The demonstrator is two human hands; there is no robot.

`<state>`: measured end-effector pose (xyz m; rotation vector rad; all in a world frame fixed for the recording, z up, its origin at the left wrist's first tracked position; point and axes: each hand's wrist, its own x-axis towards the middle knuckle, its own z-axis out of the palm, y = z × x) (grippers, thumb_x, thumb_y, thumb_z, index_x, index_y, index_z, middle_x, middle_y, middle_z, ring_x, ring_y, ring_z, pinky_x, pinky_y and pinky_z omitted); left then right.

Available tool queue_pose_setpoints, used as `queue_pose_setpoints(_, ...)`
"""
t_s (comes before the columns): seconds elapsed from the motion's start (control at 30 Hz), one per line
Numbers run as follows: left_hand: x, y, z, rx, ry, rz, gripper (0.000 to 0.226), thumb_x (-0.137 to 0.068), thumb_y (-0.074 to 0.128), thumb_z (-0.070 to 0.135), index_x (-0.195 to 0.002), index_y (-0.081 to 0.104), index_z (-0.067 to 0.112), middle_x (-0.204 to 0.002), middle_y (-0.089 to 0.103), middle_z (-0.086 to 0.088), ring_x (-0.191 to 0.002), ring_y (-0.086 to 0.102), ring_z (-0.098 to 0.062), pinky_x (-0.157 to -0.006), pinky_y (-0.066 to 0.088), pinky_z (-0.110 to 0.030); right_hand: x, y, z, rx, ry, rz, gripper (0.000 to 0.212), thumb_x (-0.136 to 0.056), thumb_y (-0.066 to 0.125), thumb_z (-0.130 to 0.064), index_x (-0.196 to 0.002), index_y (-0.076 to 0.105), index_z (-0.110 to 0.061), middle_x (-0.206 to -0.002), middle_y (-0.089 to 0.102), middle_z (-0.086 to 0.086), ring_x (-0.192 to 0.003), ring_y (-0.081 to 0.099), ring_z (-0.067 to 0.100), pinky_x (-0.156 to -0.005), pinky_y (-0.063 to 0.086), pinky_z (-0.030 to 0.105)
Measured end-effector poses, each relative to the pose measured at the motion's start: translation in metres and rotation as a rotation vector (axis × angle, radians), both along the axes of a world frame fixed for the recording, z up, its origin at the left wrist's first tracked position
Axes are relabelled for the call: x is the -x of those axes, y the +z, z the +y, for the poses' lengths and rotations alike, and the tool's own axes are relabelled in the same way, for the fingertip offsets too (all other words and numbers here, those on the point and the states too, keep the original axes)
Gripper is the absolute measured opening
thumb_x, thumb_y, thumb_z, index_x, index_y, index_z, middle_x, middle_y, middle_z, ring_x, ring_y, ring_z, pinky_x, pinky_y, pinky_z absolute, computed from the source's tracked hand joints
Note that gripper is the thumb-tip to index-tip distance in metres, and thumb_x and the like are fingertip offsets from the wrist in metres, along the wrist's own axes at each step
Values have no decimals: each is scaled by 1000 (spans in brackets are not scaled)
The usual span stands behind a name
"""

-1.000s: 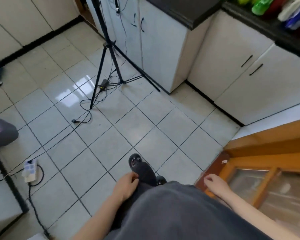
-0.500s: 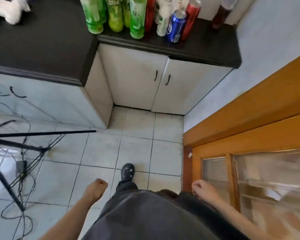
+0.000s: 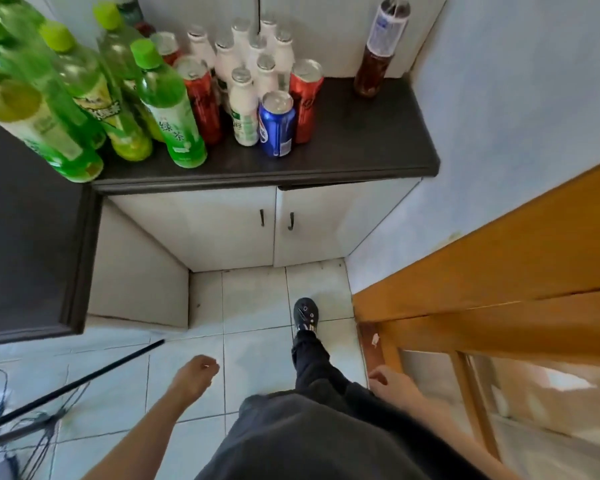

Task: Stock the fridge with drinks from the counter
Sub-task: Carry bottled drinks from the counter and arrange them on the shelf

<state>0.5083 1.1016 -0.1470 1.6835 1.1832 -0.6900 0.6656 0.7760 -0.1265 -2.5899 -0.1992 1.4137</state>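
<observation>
Drinks crowd the dark counter [image 3: 361, 150] ahead: several green tea bottles [image 3: 174, 109] on the left, red cans [image 3: 203, 98], several white milk bottles [image 3: 245, 109], a blue can [image 3: 276, 124] at the front, and a tall brown-drink bottle [image 3: 376, 53] alone at the right. My left hand [image 3: 196, 374] hangs low over the floor with loosely curled fingers and holds nothing. My right hand [image 3: 390, 382] hangs beside my hip, also holding nothing. Both hands are far below the counter. No fridge is in view.
White cabinet doors [image 3: 274, 226] sit under the counter. A wooden door with glass panes [image 3: 499, 341] stands close on my right. A black tripod leg [image 3: 66, 386] and cables cross the tiled floor at the left. My foot [image 3: 305, 313] is stepping forward.
The view has swung from the floor and tripod round to the counter, and I have come much closer to the drinks. Both hands stay down at my sides.
</observation>
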Motion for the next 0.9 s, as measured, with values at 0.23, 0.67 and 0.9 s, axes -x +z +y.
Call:
queue_pose_setpoints(0.23, -135, 52, 12, -50, 138, -213, 7, -95, 51, 17, -90, 56, 19, -94, 61, -6, -84, 59, -20, -73, 40, -30, -161, 45, 77, -373, -103, -268, 15, -96, 53, -22, -108, 61, -26, -99, 62, -15, -91, 58, 0, -74, 41, 9)
queue_pose_setpoints(0.67, -344, 204, 74, -275, 201, -1005, 25, -95, 53, 14, -95, 64, 37, -91, 70, 12, -86, 65, -5, -74, 50, -15, -352, 137, 229, -872, -378, -748, 24, -92, 56, -10, -112, 58, -22, -101, 60, -13, -91, 56, -9, -75, 40, -2)
queue_pose_setpoints(0.9, -411, 229, 104, -249, 170, -1088, 17, -94, 54, 17, -98, 64, 30, -89, 70, 6, -78, 64, -1, -67, 48, -9, -416, 166, 255, -823, -481, -1031, 44, -88, 63, -19, -128, 46, -12, -115, 44, -11, -108, 46, 3, -91, 42, 22)
